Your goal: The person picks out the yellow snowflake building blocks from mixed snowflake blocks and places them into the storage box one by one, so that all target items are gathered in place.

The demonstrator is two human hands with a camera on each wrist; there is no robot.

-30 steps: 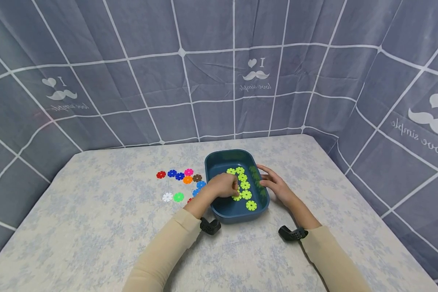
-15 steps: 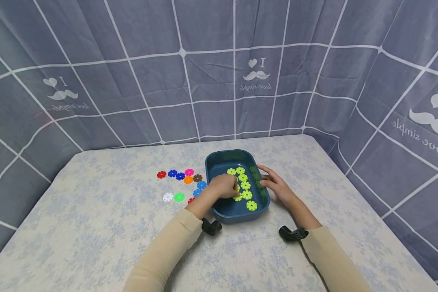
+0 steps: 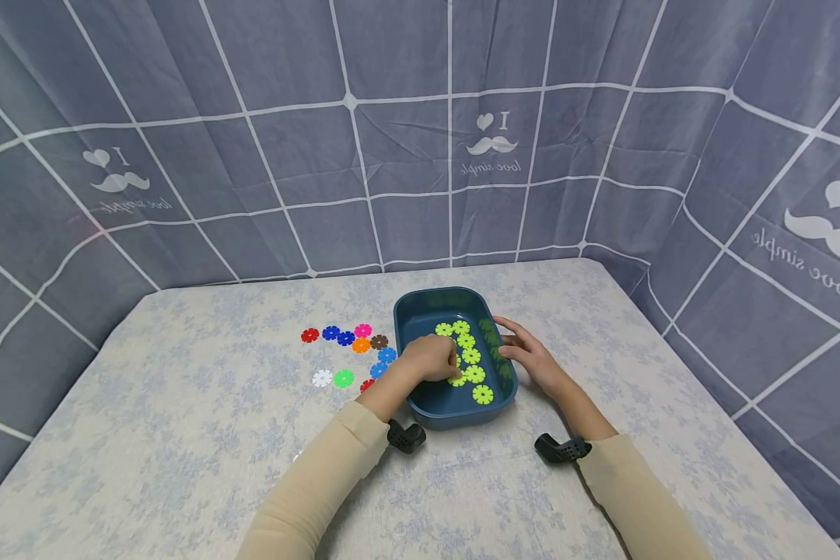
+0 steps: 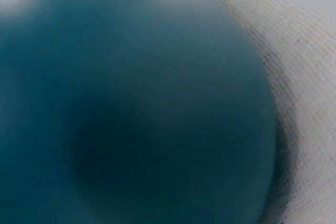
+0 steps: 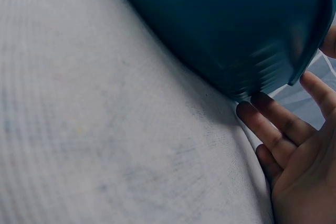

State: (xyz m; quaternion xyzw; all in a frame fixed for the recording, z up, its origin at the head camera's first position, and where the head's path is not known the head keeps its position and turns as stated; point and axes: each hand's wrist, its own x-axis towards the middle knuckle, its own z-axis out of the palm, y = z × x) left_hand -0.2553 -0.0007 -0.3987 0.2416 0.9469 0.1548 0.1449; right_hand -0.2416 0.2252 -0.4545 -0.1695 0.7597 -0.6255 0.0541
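A dark teal plastic bin (image 3: 455, 420) stands on the table, with several yellow-green notched snowflake discs (image 3: 483, 394) lying flat inside, mostly along its right half. My left hand (image 3: 430, 356) reaches over the bin's left wall, fingers curled downward, pinching at a yellow-green disc (image 3: 457, 379) low in the bin; the hand covers part of it. Against the right wall, my right hand (image 3: 535, 362) rests its fingertips at the rim and outer side. In the right wrist view these fingers (image 5: 270, 129) are spread and nearly straight. A blurred bin wall (image 4: 173, 103) fills most of the left wrist view.
Left of the bin lie loose discs: red (image 3: 310, 335), dark blue (image 3: 331, 333), pink (image 3: 362, 330), orange (image 3: 360, 345), brown (image 3: 379, 341), light blue (image 3: 386, 355), white (image 3: 323, 378) and green (image 3: 344, 379). A tile-patterned curtain (image 3: 406, 225) hangs behind the table.
The yellow-green disc at my left fingertips shifts very slightly right. A small white edge now shows beside my left sleeve. My right hand and the bin stay almost still.
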